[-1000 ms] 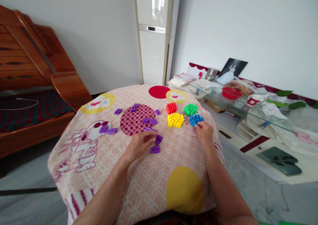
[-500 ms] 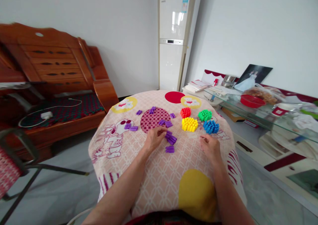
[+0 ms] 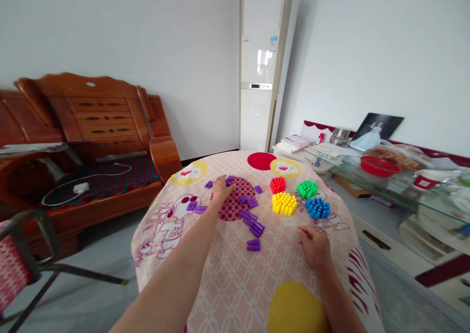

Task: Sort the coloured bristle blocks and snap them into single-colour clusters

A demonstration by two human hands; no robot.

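My left hand (image 3: 222, 191) reaches to the far left part of the table, fingers apart beside a small cluster of purple plastic pieces (image 3: 229, 179). Its fingertips are close to them; whether they touch, I cannot tell. More purple ridged pieces lie scattered: a stack (image 3: 252, 223) at the middle, a pair (image 3: 253, 245) nearer me, and others (image 3: 200, 209) to the left. My right hand (image 3: 315, 245) rests closed on the cloth, fingers curled together; anything inside is hidden. Beyond it stand tight bunches of yellow pegs (image 3: 284, 203), blue pegs (image 3: 317, 208), red pegs (image 3: 278, 184) and green pegs (image 3: 307, 189).
A patterned cloth (image 3: 235, 284) covers the round table. To the left are a wooden bench (image 3: 103, 112) and a folding chair (image 3: 33, 259). On the right, a glass-topped cabinet (image 3: 348, 176) holds a red bowl (image 3: 380, 166) and papers. A white air conditioner (image 3: 257, 112) stands behind.
My left hand has moved away from the middle purple stack, forward and left to the far purple cluster. My right hand stays closed near the blue and yellow pegs. The view has tilted up.
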